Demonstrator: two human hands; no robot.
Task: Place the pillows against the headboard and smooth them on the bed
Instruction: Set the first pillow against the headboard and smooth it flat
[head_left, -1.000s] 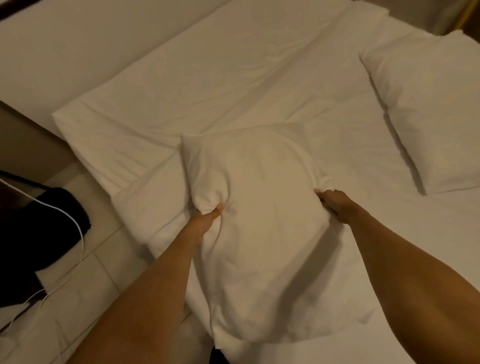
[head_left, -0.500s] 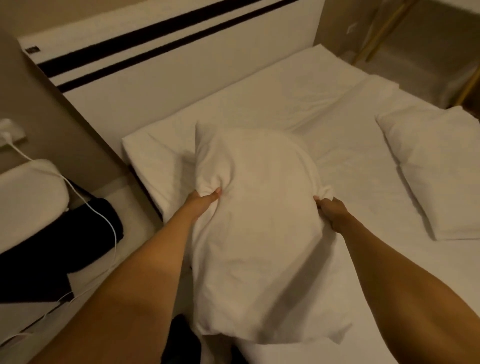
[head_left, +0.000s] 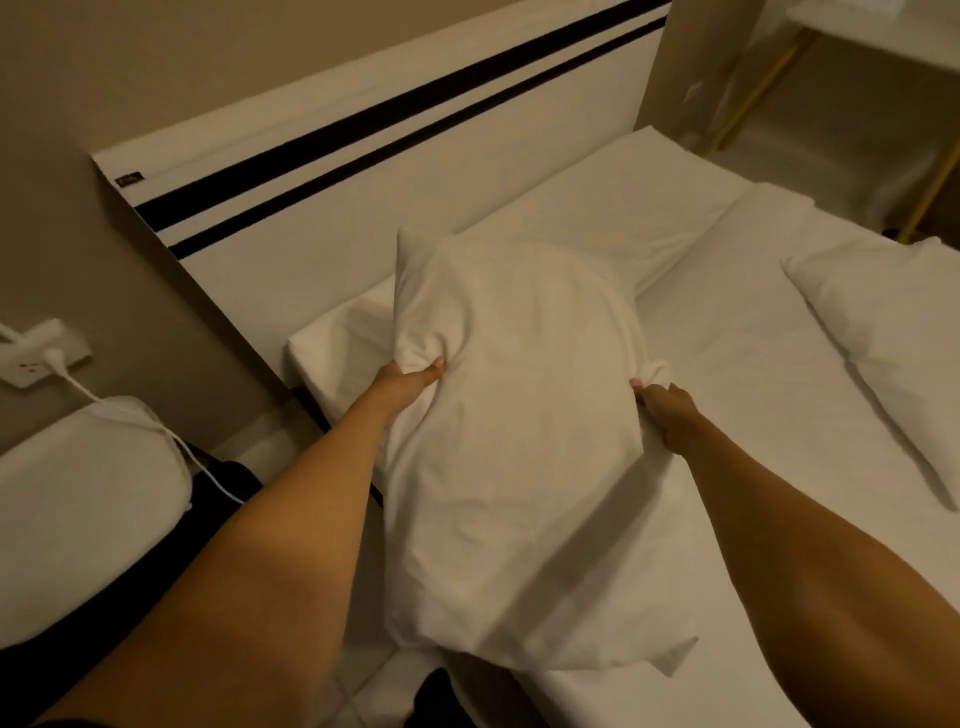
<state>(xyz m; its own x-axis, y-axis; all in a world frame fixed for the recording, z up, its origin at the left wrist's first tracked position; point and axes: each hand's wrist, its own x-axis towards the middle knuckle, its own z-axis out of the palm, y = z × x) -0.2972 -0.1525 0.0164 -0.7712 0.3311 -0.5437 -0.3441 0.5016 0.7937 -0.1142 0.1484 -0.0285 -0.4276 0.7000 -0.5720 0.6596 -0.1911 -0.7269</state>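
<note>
White pillow (head_left: 519, 441) is clenched at its sides by the left hand (head_left: 402, 382) and right hand (head_left: 667, 415), apparently lifted above the bed (head_left: 753, 364) near the headboard (head_left: 415, 171).

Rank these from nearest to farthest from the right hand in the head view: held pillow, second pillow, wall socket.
From the right hand:
1. Held pillow, in its grip at the right edge.
2. Second pillow, lying on the bed to the right.
3. Wall socket, far left, beyond the bed.

Second pillow (head_left: 883, 332) cut off by right edge. Fingers of both hands mostly hidden behind held pillow (head_left: 519, 441). Small headboard (head_left: 363, 208) label too tiny to read.
</note>
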